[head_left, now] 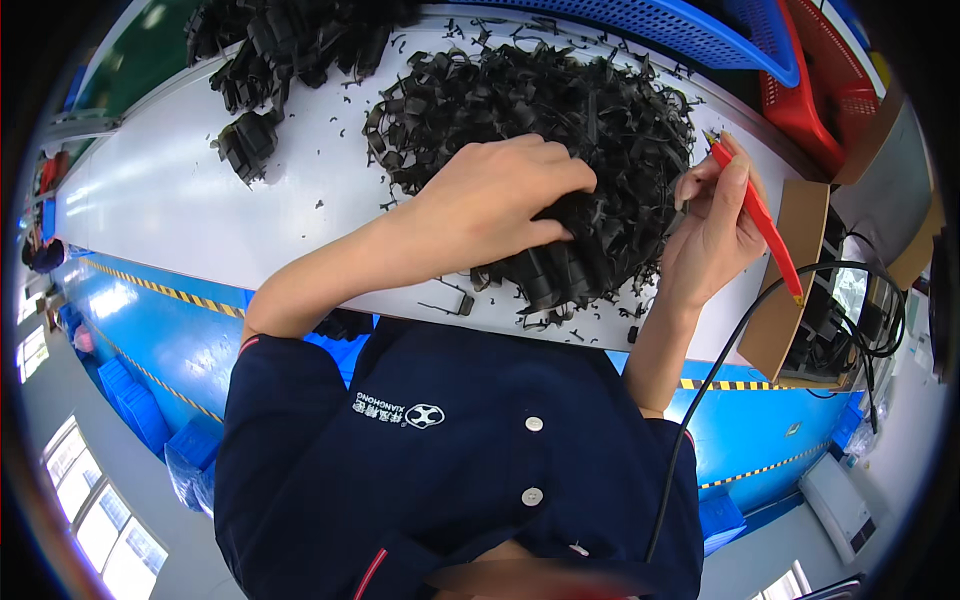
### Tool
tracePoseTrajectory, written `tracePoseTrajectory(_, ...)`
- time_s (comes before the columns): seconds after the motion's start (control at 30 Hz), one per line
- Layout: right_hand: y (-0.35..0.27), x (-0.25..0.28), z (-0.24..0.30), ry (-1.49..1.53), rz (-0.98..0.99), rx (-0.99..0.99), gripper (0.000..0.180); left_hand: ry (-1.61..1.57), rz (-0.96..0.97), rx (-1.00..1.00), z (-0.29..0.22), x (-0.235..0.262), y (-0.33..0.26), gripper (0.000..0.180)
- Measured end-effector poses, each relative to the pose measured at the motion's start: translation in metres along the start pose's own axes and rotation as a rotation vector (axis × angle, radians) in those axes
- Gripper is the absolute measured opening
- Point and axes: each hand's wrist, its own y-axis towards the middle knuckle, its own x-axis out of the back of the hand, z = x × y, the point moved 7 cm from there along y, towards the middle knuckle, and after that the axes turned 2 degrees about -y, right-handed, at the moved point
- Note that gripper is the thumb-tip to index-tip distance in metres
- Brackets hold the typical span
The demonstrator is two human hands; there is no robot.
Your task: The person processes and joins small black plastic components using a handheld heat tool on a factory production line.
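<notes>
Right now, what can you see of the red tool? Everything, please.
The red tool is long and slim, apparently plastic, with yellowish ends; its kind is unclear. Held in the right hand, it slants down rightward in view, upper tip beside the heap of black parts, lower end before the cardboard box.

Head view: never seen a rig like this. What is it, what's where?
There's no machine: a person works with two bare hands. The single picture comes from the left of two head-worn fisheye cameras looking down, so straight edges bend. The white table bears a big pile of black pieces and, upper left, a smaller black cluster. Beyond are a blue basket and a red basket. The left hand curls over the pile; its grip is unclear. The right hand holds a slim red tool.
</notes>
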Motion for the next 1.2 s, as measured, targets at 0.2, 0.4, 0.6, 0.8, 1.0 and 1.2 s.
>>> tracePoseTrajectory(0.2,-0.004,-0.008,-0.002,-0.011,0.137,-0.035,0.033,-0.703,-0.250,0.124,0.015,0.026,-0.011,0.031)
tracePoseTrajectory(0.4,-0.029,-0.061,0.019,0.591,0.711,-0.281,0.035,-0.791,-0.519,-0.657,-0.020,0.059,-0.008,0.030)
tracePoseTrajectory(0.6,-0.038,-0.064,0.019,0.355,0.633,-0.303,0.026,-0.347,-0.313,-0.506,-0.019,0.048,-0.005,0.021)
tracePoseTrajectory(0.8,-0.021,-0.045,0.026,0.036,0.461,-0.003,0.019,-1.250,-0.405,0.027,0.014,0.036,-0.021,0.032)
tracePoseTrajectory(1.0,-0.027,-0.057,0.034,-0.112,0.514,0.148,0.011,-1.053,-0.332,0.278,0.011,0.014,-0.021,0.043)
tracePoseTrajectory(1.2,-0.014,-0.038,0.016,-0.017,0.222,-0.023,0.021,-1.177,-0.356,0.343,0.022,-0.010,-0.030,0.035)
